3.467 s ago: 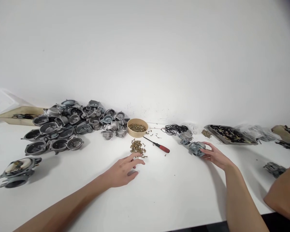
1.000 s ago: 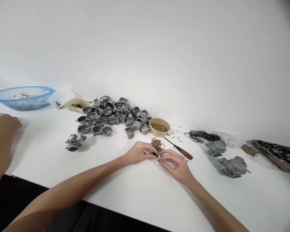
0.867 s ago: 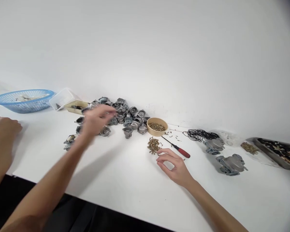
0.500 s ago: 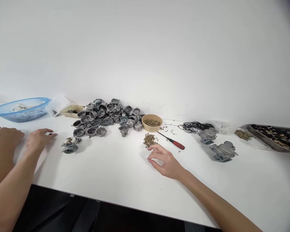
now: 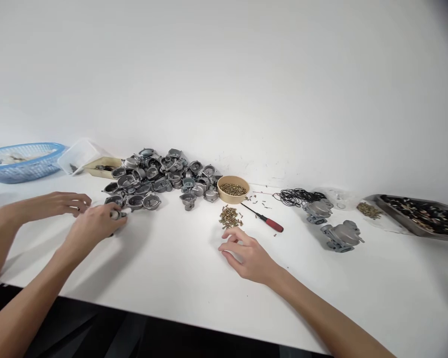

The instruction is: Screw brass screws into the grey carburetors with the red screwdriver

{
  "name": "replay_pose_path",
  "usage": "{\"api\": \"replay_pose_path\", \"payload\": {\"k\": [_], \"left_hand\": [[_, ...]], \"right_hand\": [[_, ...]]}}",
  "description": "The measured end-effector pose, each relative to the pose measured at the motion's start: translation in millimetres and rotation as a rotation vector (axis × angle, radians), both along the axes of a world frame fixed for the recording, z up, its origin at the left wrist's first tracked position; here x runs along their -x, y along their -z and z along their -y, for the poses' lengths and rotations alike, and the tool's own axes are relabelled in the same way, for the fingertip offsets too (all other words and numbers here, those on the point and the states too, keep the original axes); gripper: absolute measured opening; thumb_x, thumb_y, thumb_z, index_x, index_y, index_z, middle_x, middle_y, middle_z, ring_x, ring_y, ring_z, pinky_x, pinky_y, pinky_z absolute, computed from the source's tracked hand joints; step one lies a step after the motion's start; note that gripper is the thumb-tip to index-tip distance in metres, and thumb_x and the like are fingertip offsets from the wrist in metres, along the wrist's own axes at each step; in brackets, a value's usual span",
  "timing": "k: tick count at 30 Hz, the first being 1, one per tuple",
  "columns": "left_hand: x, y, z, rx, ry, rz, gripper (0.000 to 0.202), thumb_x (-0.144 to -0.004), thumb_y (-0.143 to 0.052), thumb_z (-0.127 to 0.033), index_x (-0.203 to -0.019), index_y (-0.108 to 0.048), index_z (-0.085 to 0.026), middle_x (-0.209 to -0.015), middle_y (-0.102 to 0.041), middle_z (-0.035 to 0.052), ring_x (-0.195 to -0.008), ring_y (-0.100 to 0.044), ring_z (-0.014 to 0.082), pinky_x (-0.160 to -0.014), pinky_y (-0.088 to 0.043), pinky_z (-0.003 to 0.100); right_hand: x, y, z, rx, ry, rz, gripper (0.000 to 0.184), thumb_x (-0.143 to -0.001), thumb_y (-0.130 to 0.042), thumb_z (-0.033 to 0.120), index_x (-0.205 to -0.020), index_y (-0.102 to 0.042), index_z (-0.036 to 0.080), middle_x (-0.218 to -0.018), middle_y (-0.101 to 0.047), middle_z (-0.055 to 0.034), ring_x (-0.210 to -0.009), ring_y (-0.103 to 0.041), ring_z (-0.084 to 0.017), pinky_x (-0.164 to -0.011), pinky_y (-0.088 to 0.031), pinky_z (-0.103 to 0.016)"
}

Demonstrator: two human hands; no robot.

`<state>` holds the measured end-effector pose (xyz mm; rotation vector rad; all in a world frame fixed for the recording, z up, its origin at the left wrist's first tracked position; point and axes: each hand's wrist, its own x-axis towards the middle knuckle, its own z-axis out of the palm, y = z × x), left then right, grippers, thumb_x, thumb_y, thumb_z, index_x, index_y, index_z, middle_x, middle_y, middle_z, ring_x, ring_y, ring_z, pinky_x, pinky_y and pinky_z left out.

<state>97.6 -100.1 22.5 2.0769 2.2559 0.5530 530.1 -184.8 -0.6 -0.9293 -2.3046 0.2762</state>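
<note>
Five containers stand along the table [image 5: 179, 278]: a blue basket [image 5: 28, 174] with whitish contents; a clear, tilted bin [image 5: 80, 155] with something dark inside; a yellow tray [image 5: 97, 172] holding dark pieces; a round bowl [image 5: 230, 199] of brass screws; and a grey tray [image 5: 427, 232] filled with dark and brass-coloured parts. The left hand [image 5: 93, 223] grips a carburetor [image 5: 117, 215] in front of the heap of castings [image 5: 153, 174], just beside a co-worker's hand [image 5: 65, 204]. The right hand [image 5: 246, 253], open with fingers curved, is near a loose screw pile [image 5: 230, 217] before the bowl.
</note>
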Motion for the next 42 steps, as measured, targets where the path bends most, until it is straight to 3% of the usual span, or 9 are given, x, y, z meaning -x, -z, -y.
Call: {"api": "replay_pose_path", "payload": {"k": [3, 7, 11, 16, 19, 23, 26, 37, 42], "left_hand": [[-44.1, -1.6, 4.5, 0.070, 0.202, 0.017, 0.038, -0.083, -0.061, -0.049, -0.109, -0.070, -0.023, -0.097, -0.074, 0.0073, -0.081, -0.068, 0.0280, -0.065, -0.049, 0.030], [-128.4, -3.6, 6.5, 0.135, 0.792, 0.135, 0.035, -0.086, -0.064, -0.039, -0.119, -0.067, -0.027, -0.124, -0.069, 0.0056, -0.094, -0.070, 0.0237, -0.082, -0.053, 0.031], [-201.6, 6.3, 4.4, 0.097, 1.145, 0.271, 0.039, -0.087, -0.066, -0.033, -0.125, -0.061, -0.024, -0.120, -0.069, 0.0071, -0.097, -0.069, 0.0224, -0.085, -0.053, 0.031], [-213.8, 5.0, 1.0, 0.155, 1.264, 0.304, 0.106, -0.076, -0.083, -0.047, -0.160, -0.022, -0.026, -0.159, -0.041, 0.0152, -0.141, -0.047, 0.0339, -0.112, -0.045, 0.046], [-163.8, -10.1, -23.3, 0.106, 1.136, 0.150, 0.096, -0.082, -0.076, -0.057, -0.161, -0.027, -0.031, -0.163, -0.038, 0.0102, -0.150, -0.035, 0.0358, -0.120, -0.034, 0.053], [-68.1, -16.4, -80.3, -0.160, 0.483, 0.000, 0.050, -0.098, -0.049, -0.057, -0.133, -0.063, -0.024, -0.132, -0.065, 0.0104, -0.120, -0.061, 0.0352, -0.108, -0.043, 0.055], [-21.4, -7.2, -107.7, -0.057, 0.322, -0.027, 0.056, -0.090, -0.056, -0.064, -0.124, -0.070, -0.022, -0.114, -0.070, 0.0079, -0.104, -0.066, 0.0325, -0.094, -0.049, 0.045], [-31.9, 4.2, -102.7, 0.246, 0.243, -0.181, 0.074, -0.079, -0.065, -0.070, -0.140, -0.061, -0.029, -0.127, -0.070, 0.0155, -0.115, -0.064, 0.0454, -0.088, -0.050, 0.050], [-31.3, 19.4, -108.1, 0.255, 0.204, -0.195, 0.096, -0.069, -0.072, -0.065, -0.154, -0.046, -0.029, -0.165, -0.036, 0.0108, -0.142, -0.041, 0.0507, -0.105, -0.044, 0.059]], "right_hand": [[-0.1, 3.2, -3.6, 0.002, 0.034, -0.012, 0.019, -0.099, -0.052, 0.020, -0.103, -0.070, 0.024, -0.119, -0.059, -0.0097, -0.084, -0.066, -0.016, -0.074, -0.057, -0.034], [-0.9, 5.3, -4.7, 0.123, 0.121, 0.000, 0.023, -0.098, -0.056, 0.025, -0.118, -0.066, 0.028, -0.123, -0.058, -0.0087, -0.084, -0.066, -0.017, -0.078, -0.059, -0.037], [-1.7, 1.7, -0.7, 0.258, 0.200, 0.013, 0.059, -0.091, -0.069, 0.040, -0.145, -0.046, 0.034, -0.138, -0.051, -0.0094, -0.094, -0.068, -0.020, -0.084, -0.061, -0.042], [-7.9, -0.5, -2.6, 0.289, 0.296, -0.027, 0.057, -0.091, -0.068, 0.046, -0.142, -0.048, 0.033, -0.135, -0.054, -0.0089, -0.096, -0.068, -0.022, -0.084, -0.060, -0.041], [-11.0, -1.3, -5.5, 0.286, 0.292, -0.048, 0.046, -0.092, -0.068, 0.043, -0.134, -0.055, 0.033, -0.125, -0.060, -0.0069, -0.095, -0.069, -0.021, -0.084, -0.060, -0.037], [-10.4, -1.6, -7.8, 0.313, 0.343, -0.034, 0.044, -0.086, -0.074, 0.049, -0.123, -0.058, 0.031, -0.114, -0.066, -0.0031, -0.080, -0.069, -0.017, -0.080, -0.059, -0.035], [-8.2, 0.1, -9.0, 0.261, 0.375, -0.033, 0.046, -0.083, -0.076, 0.054, -0.118, -0.058, 0.030, -0.109, -0.070, -0.0024, -0.076, -0.068, -0.018, -0.077, -0.056, -0.035], [-11.5, -5.4, -8.3, 0.304, 0.476, -0.144, 0.029, -0.101, -0.048, 0.050, -0.107, -0.061, 0.025, -0.067, -0.065, 0.0033, -0.059, -0.058, -0.015, -0.062, -0.045, -0.027], [-15.6, -6.4, -11.6, 0.397, 0.509, -0.162, 0.035, -0.103, -0.042, 0.052, -0.109, -0.064, 0.024, -0.069, -0.063, 0.0022, -0.062, -0.057, -0.015, -0.060, -0.042, -0.027]]}}
